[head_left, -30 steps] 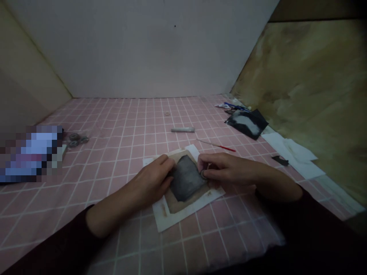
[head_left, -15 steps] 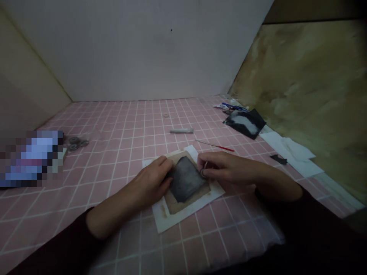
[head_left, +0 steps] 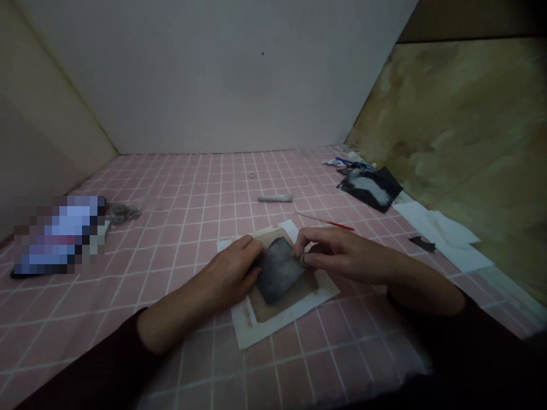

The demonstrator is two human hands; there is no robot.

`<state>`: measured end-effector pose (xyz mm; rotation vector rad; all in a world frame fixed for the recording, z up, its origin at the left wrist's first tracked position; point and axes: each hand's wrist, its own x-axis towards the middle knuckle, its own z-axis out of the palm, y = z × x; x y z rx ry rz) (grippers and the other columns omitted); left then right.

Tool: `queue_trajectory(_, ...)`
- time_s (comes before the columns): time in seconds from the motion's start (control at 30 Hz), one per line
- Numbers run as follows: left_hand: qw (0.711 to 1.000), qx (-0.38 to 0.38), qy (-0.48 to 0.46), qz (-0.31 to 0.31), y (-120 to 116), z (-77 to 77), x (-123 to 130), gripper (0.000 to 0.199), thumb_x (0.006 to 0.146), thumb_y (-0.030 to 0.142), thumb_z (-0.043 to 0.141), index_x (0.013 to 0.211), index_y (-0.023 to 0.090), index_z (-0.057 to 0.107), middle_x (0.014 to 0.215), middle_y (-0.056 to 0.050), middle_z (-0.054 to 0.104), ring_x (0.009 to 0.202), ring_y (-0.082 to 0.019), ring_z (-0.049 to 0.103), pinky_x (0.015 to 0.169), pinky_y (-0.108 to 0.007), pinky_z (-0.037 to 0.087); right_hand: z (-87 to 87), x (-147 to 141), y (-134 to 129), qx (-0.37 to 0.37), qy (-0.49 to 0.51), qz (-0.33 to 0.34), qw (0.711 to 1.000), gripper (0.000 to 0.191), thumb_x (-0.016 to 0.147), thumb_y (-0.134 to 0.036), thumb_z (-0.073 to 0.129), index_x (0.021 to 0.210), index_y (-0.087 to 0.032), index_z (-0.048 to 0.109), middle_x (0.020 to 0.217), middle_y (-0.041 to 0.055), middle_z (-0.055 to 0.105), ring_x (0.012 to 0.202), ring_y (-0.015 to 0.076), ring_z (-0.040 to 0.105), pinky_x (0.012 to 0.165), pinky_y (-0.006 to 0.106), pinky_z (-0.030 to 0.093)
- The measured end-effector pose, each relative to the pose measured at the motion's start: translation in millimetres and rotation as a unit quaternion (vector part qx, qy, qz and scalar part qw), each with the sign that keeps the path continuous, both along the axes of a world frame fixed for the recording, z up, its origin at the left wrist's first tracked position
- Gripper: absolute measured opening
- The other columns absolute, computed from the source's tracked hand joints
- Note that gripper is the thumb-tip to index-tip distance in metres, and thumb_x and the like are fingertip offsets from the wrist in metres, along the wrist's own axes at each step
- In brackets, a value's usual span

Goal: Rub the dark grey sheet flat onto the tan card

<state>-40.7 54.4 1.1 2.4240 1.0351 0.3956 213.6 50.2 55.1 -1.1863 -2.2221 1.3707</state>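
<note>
A dark grey square sheet (head_left: 280, 273) lies on brown paper (head_left: 273, 313), which rests on a larger white sheet (head_left: 252, 340) on the checked pink cloth. My left hand (head_left: 239, 265) lies over the left edge of these layers, its fingers bent together at the dark square's side. At the right edge of the dark square, my right hand (head_left: 329, 250) is closed, thumb and fingers pinched around a small ring-like item (head_left: 303, 259). What this item is cannot be made out clearly.
Beyond the sheets lie a grey tube (head_left: 275, 199), a thin red-handled tool (head_left: 339, 225) and a small ring (head_left: 252, 175). Dark sheets (head_left: 387, 191) and white papers (head_left: 453, 233) are at right. At left are a blurred screen (head_left: 64, 233) and small grey rolls (head_left: 122, 213).
The whole view has shifted slightly, so everything appears a little further right. My right fingertips have moved slightly inward over the dark square's edge.
</note>
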Motion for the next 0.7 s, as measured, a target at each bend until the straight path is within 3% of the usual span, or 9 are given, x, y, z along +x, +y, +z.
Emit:
queue_trajectory(0.23,1.0,-0.008,-0.016,0.023,-0.4,4.7,1.6,0.011,0.092,0.028,0.048,0.098,0.02,0.045,0.098,-0.004,0.052,0.085,-0.017,0.052,0.073,-0.033,0.043,2.1,2.4,5.0,0.079,0.057,-0.027,0.995,0.005,0.088,-0.018,0.053,0.091,-0.018,0.057,0.084,0.0007,0.055,0.076,0.0142,0.052,0.069,0.029,0.042)
queue_trajectory(0.37,0.998,-0.026,-0.037,0.05,-1.3,8.8,3.2,0.025,0.097,0.039,0.042,0.111,0.019,0.045,0.099,-0.005,0.054,0.084,-0.017,0.054,0.073,-0.033,0.043,2.0,8.9,11.1,0.026,0.118,-0.011,0.993,0.005,0.09,-0.022,0.055,0.092,-0.018,0.056,0.084,0.0011,0.057,0.077,0.014,0.054,0.069,0.028,0.042)
queue_trajectory(0.53,0.999,-0.03,-0.039,0.014,-3.4,12.9,4.2,0.034,0.099,0.044,0.038,0.125,0.022,0.043,0.113,-0.006,0.048,0.096,-0.018,0.053,0.081,-0.034,0.044,-6.0,3.5,12.7,-0.06,0.139,0.053,0.987,0.008,0.089,-0.024,0.059,0.091,-0.017,0.055,0.082,-0.0001,0.058,0.075,0.0116,0.053,0.066,0.025,0.041)
queue_trajectory(0.7,0.998,-0.034,-0.045,-0.017,-1.8,8.7,3.9,0.021,0.098,0.037,0.041,0.103,0.019,0.052,0.105,-0.005,0.046,0.091,-0.017,0.051,0.078,-0.032,0.042,-20.3,-10.0,8.9,-0.047,0.182,0.045,0.981,0.006,0.088,-0.022,0.059,0.091,-0.017,0.057,0.087,0.0017,0.061,0.079,0.0123,0.056,0.071,0.026,0.042)
